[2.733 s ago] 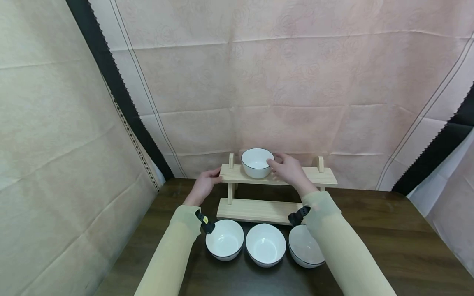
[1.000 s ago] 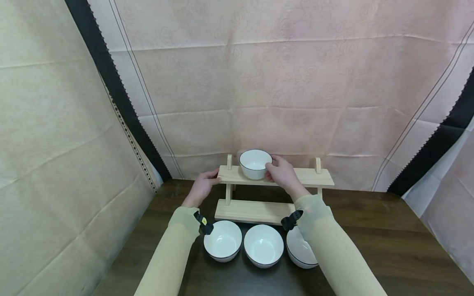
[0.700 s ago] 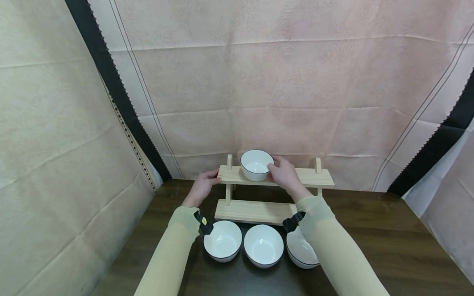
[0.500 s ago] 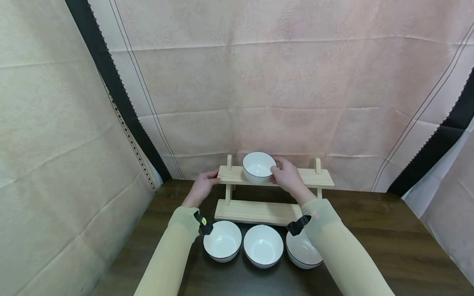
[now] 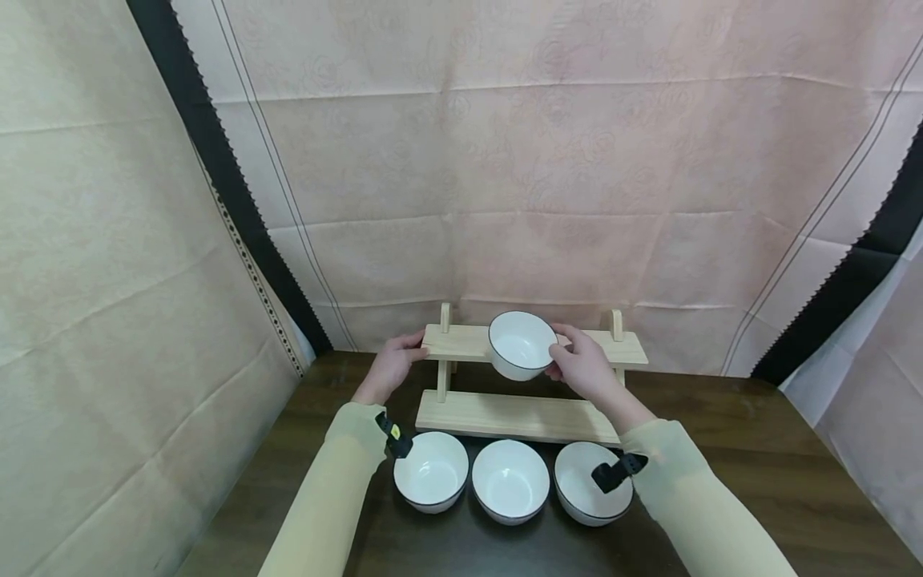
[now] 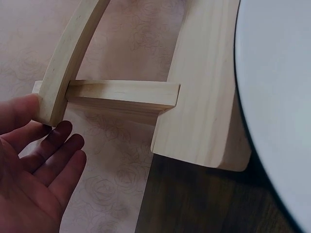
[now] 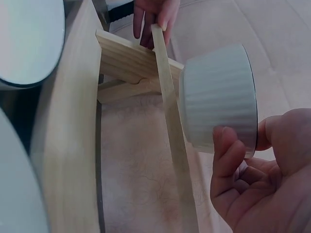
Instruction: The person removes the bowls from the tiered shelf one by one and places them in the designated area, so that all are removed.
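Note:
A white bowl (image 5: 522, 346) with a dark rim is in my right hand (image 5: 586, 370), which pinches its right side between thumb and fingers. In the head view the bowl overlaps the front edge of the two-tier wooden shelf's upper board (image 5: 461, 343). The right wrist view has the bowl (image 7: 221, 97) side-on, close to that board, with its ribbed wall visible. My left hand (image 5: 392, 367) grips the left end of the upper board; in the left wrist view the thumb lies on one face of the board (image 6: 53, 99) and the fingers curl beneath.
On the dark wooden table (image 5: 721, 449), in front of the lower board (image 5: 505, 413), stand a left bowl (image 5: 431, 469), a middle bowl (image 5: 510, 479) and a right bowl (image 5: 584, 489). The right wrist strap hangs over the right bowl. A pale cloth (image 5: 562, 160) hangs behind.
My right hand has drawn the bowl off its place on the upper board, toward me and to the right. My left hand keeps its grip on the board's end.

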Motion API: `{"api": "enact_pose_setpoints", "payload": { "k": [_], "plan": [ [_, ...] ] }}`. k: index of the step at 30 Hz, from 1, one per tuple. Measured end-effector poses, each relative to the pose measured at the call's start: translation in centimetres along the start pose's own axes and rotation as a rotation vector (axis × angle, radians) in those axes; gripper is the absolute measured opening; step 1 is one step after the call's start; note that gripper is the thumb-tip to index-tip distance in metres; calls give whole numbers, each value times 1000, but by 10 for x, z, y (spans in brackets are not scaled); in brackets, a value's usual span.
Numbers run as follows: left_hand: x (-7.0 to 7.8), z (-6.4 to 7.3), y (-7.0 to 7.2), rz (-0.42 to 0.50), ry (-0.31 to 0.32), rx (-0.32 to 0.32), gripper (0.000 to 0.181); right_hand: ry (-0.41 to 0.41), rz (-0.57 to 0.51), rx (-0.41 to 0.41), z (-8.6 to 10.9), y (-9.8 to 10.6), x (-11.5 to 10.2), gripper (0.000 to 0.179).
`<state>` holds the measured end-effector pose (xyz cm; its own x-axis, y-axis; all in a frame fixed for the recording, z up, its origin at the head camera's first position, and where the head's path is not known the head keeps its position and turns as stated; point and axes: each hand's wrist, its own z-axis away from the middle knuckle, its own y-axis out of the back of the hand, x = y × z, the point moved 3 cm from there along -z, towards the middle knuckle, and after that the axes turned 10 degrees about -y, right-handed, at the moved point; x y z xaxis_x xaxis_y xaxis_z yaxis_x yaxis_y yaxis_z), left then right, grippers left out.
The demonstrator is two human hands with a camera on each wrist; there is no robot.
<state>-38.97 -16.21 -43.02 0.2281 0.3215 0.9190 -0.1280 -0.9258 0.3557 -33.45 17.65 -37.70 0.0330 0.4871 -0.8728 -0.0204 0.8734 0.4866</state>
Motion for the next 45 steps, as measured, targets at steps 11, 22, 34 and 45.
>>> {"api": "enact_pose_setpoints", "payload": {
  "k": [11,22,34,45],
  "plan": [
    [1,-1,-1,-13,1,15,55,26,-15,-77,46,16,31,56],
    [4,1,-1,-24,3,16,55,-37,-25,-82,90,49,81,57],
    [2,-1,-2,-21,-16,23,55,-32,113,13,120,98,137,51],
    [1,-2,-2,-15,-5,29,54,-87,184,69,136,129,181,48]
  ]
}}
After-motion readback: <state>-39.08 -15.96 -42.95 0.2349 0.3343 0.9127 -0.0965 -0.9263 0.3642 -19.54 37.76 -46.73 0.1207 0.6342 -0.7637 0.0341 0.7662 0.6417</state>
